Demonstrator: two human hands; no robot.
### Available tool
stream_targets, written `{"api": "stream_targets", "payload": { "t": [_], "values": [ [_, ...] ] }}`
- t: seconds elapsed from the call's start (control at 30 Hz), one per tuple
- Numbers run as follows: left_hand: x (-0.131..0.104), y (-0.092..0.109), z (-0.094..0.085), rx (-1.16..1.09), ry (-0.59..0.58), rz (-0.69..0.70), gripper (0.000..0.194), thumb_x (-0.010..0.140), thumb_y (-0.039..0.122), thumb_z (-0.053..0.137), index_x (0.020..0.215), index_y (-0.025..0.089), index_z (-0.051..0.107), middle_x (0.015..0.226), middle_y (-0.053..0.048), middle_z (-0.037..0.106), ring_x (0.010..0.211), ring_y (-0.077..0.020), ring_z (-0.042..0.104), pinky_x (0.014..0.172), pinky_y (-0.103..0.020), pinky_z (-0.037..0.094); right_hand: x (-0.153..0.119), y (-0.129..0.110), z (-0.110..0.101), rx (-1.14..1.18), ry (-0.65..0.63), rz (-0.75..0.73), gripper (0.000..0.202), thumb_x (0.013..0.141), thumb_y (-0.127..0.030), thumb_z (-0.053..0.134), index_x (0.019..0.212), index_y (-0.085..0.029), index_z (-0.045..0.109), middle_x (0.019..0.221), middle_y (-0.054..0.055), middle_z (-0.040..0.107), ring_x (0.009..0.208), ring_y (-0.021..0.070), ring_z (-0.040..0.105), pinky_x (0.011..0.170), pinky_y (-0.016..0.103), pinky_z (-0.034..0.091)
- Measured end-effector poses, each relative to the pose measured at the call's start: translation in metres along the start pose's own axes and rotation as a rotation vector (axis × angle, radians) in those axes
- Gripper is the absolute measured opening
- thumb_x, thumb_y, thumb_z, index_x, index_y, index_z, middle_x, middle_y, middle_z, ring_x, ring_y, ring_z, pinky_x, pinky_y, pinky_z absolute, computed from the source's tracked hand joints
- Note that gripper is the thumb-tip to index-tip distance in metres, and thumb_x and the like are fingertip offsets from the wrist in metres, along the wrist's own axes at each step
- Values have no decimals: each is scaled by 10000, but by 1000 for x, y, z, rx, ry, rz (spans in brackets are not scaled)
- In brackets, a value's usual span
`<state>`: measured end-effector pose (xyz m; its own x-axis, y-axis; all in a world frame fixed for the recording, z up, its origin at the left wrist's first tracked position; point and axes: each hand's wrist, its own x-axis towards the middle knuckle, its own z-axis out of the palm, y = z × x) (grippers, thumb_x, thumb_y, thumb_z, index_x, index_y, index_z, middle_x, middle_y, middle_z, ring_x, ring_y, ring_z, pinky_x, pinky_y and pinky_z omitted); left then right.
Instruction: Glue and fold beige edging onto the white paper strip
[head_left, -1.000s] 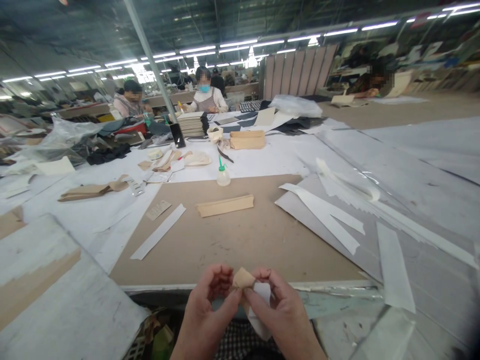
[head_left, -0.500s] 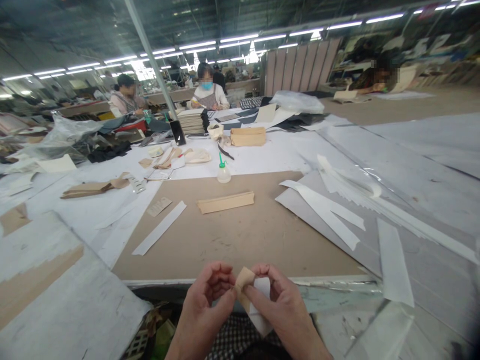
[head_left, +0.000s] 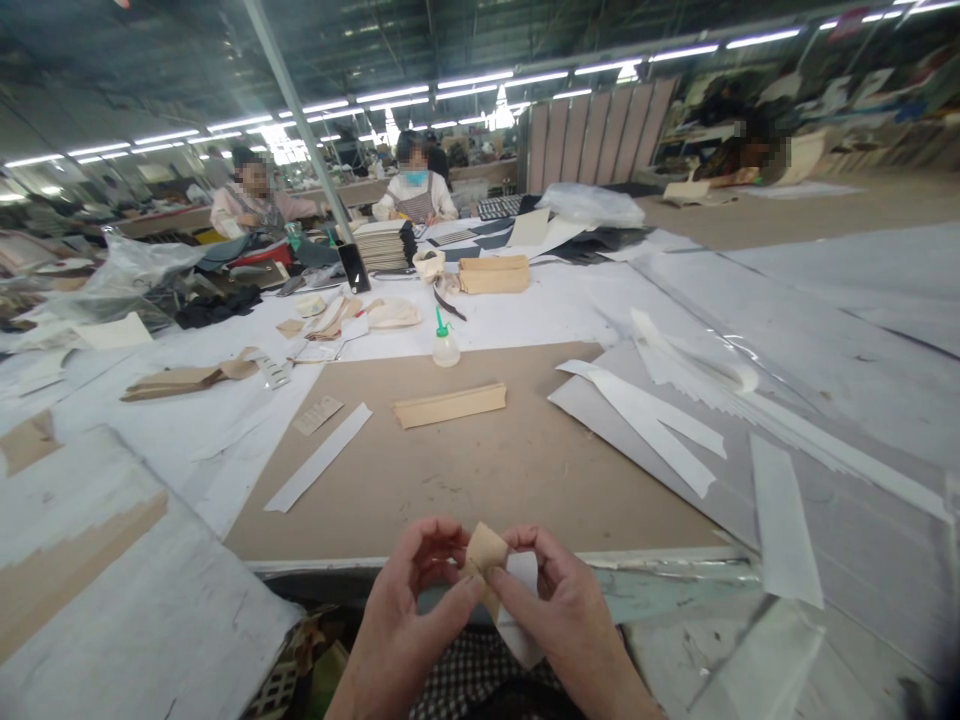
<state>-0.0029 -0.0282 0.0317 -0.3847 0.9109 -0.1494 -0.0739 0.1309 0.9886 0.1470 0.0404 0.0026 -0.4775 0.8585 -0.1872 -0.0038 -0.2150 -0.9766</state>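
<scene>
Upper left of frame: pale pole (head_left: 296,110), slanted; dark phone-like slab (head_left: 354,267) near its foot. Just right of slab: stack of pale sheets (head_left: 382,248). Upper centre, across the room from me: co-worker (head_left: 439,195) wearing blue mask (head_left: 414,180). Second co-worker (head_left: 229,208), pink sleeves, to the left. Upper right: third person (head_left: 720,168), low over tan tabletop (head_left: 885,210); detail blurred. Pinkish panels (head_left: 600,140) upright, right of upper centre; clear plastic (head_left: 592,205) bundled below. Left: crumpled film (head_left: 150,265) beside black cloth (head_left: 217,306). Tube lights (head_left: 474,79) lit overhead.
</scene>
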Motion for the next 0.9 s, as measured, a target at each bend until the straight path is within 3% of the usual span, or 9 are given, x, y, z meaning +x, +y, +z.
{"api": "stream_targets", "payload": {
  "t": [0.17, 0.43, 0.6, 0.73, 0.9],
  "values": [
    [2, -4, 13, -51, -4, -33, 308, 745, 307, 790, 980, 159, 656, 920, -60, 714, 860, -177, 666, 792, -255, 528, -1, -5, 0, 9, -8, 9, 191, 784, -342, 704, 900, -207, 636, 747, -21, 651, 648, 145, 563, 556, 209, 437],
    [9, -20, -3, -129, -76, -67, 274, 731, 286, 798, 939, 162, 671, 855, -48, 722, 754, -142, 659, 685, -209, 512, 1, -6, 0, 85, -8, 126, 237, 724, -333, 715, 900, -207, 619, 670, -50, 605, 567, 126, 518, 511, 204, 384],
    [5, -9, 1, -149, -99, -106, 378, 719, 340, 842, 1002, 158, 669, 950, -87, 732, 879, -195, 684, 804, -273, 541, 1, -5, -1, 58, -11, 76, 237, 753, -344, 709, 920, -202, 618, 722, -38, 638, 618, 131, 546, 551, 205, 424],
    [3, 2, 7, -153, -103, -115, 422, 692, 360, 870, 1006, 160, 671, 952, -79, 729, 875, -194, 677, 811, -282, 537, 1, -4, -1, 24, -6, 43, 220, 776, -339, 704, 924, -201, 620, 748, -28, 650, 645, 141, 565, 563, 211, 442],
    [4, 2, 1, -201, -109, -106, 451, 730, 471, 819, 1010, 153, 663, 971, -88, 722, 883, -199, 663, 789, -277, 520, 1, -3, 1, -30, 32, -9, 204, 792, -361, 706, 906, -212, 625, 783, -1, 672, 682, 172, 611, 585, 234, 476]
  ]
}}
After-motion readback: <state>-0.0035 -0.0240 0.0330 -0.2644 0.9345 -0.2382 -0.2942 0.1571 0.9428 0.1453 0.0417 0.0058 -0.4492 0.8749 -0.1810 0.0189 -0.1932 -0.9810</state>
